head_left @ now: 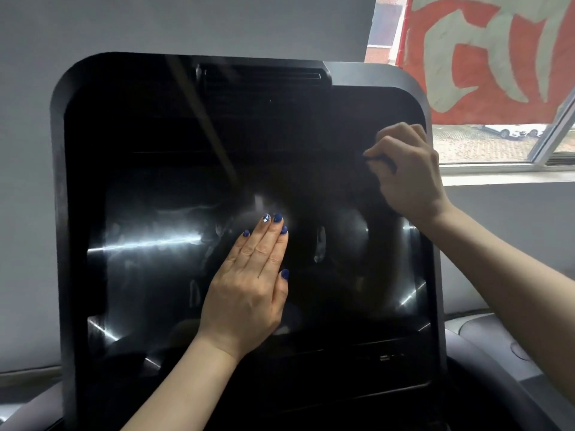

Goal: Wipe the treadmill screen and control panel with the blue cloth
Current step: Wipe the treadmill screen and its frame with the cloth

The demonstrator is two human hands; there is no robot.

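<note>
My right hand (407, 172) curled at the screen's (174, 188) far right; a dark scrap showed under my fingers, but I couldn't tell whether my grip held the blue cloth. My left hand (252, 281) lay flat, released, near the glass's middle.

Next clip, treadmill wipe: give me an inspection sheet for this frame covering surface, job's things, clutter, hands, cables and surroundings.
Surface: screen black, glossy, with streaky glare and smears across its lower half.
Job's things: something dark is pinched in the right hand near the screen's right edge; too dim to tell colour or whether it is the cloth. Control panel grey, only partly in view at lower right.
Clutter: nothing seen.
Hands: left hand lies flat on the screen, fingers straight; right hand is curled, pinching.
Cables: nothing seen.
Surroundings: grey wall, window, red banner.
</note>
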